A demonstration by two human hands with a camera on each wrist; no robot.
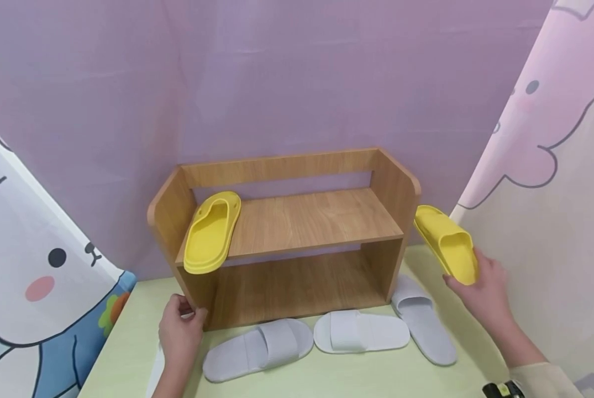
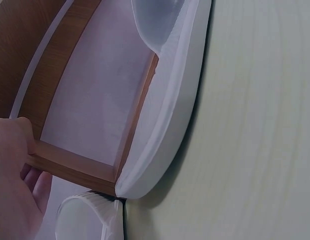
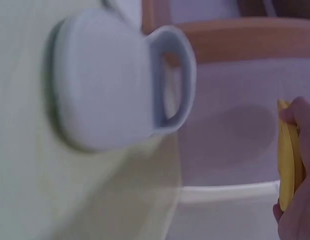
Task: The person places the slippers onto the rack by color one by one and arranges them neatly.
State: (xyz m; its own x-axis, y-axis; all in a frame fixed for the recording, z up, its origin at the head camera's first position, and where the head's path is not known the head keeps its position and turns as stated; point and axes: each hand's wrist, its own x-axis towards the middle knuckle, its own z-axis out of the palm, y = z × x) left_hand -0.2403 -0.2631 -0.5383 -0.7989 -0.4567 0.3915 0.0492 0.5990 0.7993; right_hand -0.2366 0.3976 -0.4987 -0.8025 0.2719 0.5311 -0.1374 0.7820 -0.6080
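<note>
A two-tier wooden shoe rack (image 1: 297, 221) stands in the middle of the head view. My left hand (image 1: 181, 331) pinches the front edge of its left side panel, low down, thumb on one face and fingers on the other. On the upper shelf, at the left end, lies one yellow slipper (image 1: 209, 235), toe toward the back. My right hand (image 1: 488, 287) holds the other yellow slipper (image 1: 443, 240) by its heel end, in the air to the right of the rack. The right wrist view shows this slipper (image 3: 287, 160) edge-on in my fingers.
In front of the rack lie a grey slipper (image 1: 257, 349) and a white slipper (image 1: 361, 331). Another grey slipper (image 1: 423, 320) lies by the rack's right front corner. A white object (image 1: 156, 370) shows partly behind my left forearm. Purple cloth (image 1: 297, 83) hangs behind the rack.
</note>
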